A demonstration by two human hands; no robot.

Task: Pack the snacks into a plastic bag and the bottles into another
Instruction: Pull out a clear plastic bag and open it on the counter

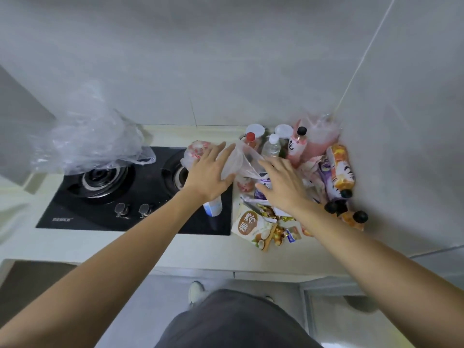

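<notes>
The stove [140,197] is black. One bottle [297,144] is pink with a black cap. Another bottle [342,169] is orange

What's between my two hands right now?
In the head view, a small clear plastic bag sits between the left hand and right hand.
</notes>
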